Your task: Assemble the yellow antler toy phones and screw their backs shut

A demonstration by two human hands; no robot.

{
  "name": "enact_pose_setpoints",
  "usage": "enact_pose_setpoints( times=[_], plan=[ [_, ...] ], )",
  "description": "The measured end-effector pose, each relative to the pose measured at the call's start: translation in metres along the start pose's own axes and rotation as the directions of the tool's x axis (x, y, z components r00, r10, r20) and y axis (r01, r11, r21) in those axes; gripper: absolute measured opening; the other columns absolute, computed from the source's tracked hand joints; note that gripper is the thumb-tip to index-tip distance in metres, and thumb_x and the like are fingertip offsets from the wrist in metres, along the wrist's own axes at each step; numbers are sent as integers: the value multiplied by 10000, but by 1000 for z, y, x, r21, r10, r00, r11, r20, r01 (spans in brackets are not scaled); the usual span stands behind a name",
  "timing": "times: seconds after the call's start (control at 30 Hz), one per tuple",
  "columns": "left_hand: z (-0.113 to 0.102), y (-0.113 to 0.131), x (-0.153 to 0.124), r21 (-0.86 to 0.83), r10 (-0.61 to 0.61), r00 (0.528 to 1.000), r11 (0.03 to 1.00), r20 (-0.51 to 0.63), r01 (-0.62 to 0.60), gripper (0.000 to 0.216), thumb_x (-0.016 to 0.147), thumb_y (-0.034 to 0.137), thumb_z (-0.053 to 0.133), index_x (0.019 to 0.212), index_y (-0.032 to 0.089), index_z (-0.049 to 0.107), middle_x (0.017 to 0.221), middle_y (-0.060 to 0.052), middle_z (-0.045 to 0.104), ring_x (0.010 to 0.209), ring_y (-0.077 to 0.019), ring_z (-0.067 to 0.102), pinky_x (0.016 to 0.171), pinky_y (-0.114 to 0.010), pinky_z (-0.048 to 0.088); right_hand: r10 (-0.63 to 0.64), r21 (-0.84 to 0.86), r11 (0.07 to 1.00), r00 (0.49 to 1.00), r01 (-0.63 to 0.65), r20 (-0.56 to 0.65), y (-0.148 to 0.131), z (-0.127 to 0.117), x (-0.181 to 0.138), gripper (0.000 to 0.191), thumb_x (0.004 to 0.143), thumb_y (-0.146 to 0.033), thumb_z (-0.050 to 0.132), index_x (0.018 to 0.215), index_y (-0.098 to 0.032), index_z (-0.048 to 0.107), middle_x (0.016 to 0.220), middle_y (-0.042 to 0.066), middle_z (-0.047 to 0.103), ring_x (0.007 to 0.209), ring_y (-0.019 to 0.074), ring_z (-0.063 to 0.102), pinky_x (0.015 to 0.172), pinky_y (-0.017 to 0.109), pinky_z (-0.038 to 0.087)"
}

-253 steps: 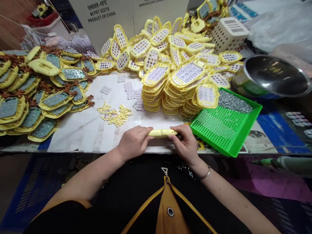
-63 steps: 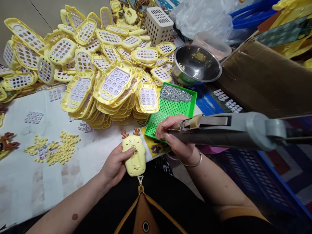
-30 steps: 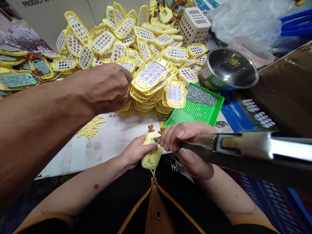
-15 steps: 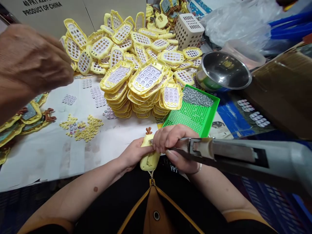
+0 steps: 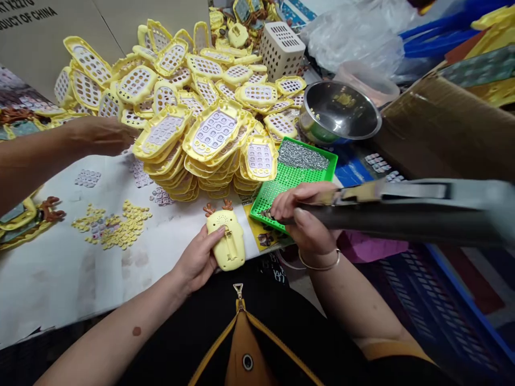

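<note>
My left hand [image 5: 196, 261] grips a yellow toy phone [image 5: 237, 230] with brown antlers, its back turned up and an uncovered battery compartment showing. The thumb lies across the back. Wrapped around a long power screwdriver [image 5: 374, 214] is my right hand [image 5: 309, 217]. The tool's tip points left, over the lower edge of a green perforated tray [image 5: 292, 174]. Small silver screws [image 5: 301, 156] lie heaped in the tray's far part. Whether a screw sits on the tip is too small to tell.
Behind the tray stand stacked yellow phone shells [image 5: 213, 131] with keypads. A steel bowl [image 5: 341, 110] and a perforated beige basket [image 5: 282, 51] are further back. Small yellow pieces [image 5: 131, 222] lie at left. Another person's arm [image 5: 80, 139] reaches in from the left. A cardboard box [image 5: 450, 134] is at right.
My right hand and the screwdriver have moved away from the toy phone to the tray. The phone's back now shows more fully in my left hand. The other person's hand has moved towards the shells.
</note>
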State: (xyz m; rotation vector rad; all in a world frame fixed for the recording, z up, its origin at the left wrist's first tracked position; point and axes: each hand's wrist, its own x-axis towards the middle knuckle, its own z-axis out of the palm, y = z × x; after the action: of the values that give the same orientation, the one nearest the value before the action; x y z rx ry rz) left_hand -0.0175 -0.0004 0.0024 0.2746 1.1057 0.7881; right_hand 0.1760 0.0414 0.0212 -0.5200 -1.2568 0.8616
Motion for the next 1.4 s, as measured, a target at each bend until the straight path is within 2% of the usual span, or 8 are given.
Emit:
enact_pose_setpoints(
  times=[0.3,0.43,0.67,0.77,0.87,1.03,1.2,1.4],
  plan=[
    [6,4,0,-44,-10,1000,999,-14,9,446,906,233,586,1334,246,461,1154,-88,702,969,-225,702,867,-428,590,83,-87,993,996,-81,24,19,-9,-13,180,880,-330,619,1046,-285,568,655,-47,544,545,131,539,528,295,481],
    [5,4,2,-40,-11,1000,999,-5,10,462,904,241,591,1345,261,455,1166,-85,696,974,-226,701,849,-430,597,123,-111,986,992,-121,14,20,-10,-15,181,880,-356,621,1040,-301,560,646,-51,528,542,144,532,529,313,473],
    [4,3,4,-20,9,1000,1000,-2,-9,341,885,259,622,1209,225,522,1125,-78,703,967,-219,698,840,-410,598,107,-120,988,993,-101,45,21,-6,-14,183,874,-333,616,1046,-307,560,655,-48,535,544,154,533,525,326,475],
    [6,3,4,-30,22,1000,999,-22,-22,330,875,261,636,1185,230,525,1091,-64,707,931,-203,702,835,-404,597,39,-94,995,999,-38,15,10,-5,-11,174,860,-313,625,1023,-295,568,637,-51,541,528,145,537,518,313,489],
    [9,1,3,-46,46,998,998,-42,-48,336,874,256,636,1191,239,524,1045,-47,709,886,-185,702,828,-399,595,-17,-24,1000,999,16,-41,-14,1,-9,148,836,-279,645,978,-275,602,620,-51,545,515,134,549,509,300,506],
    [10,-4,5,-83,83,993,992,-84,-90,275,878,244,626,1138,217,541,996,-41,700,844,-162,687,828,-376,587,45,118,992,999,-45,-1,-47,14,-18,147,811,-240,654,957,-223,655,573,-31,544,474,142,553,459,313,509],
    [10,-7,6,-82,94,993,992,-70,-100,288,881,273,627,1148,238,526,1008,-35,696,832,-169,690,812,-394,591,102,179,977,990,-119,101,-46,21,-32,217,794,-201,642,1011,-213,649,608,-26,553,520,153,578,484,328,532],
    [10,-7,5,-80,100,993,991,-65,-105,251,899,258,595,1132,227,505,1033,-57,697,868,-192,696,828,-416,585,121,209,967,985,-144,121,-38,25,-38,234,793,-162,626,1023,-197,643,625,-22,551,541,149,573,503,320,522]
  ],
)
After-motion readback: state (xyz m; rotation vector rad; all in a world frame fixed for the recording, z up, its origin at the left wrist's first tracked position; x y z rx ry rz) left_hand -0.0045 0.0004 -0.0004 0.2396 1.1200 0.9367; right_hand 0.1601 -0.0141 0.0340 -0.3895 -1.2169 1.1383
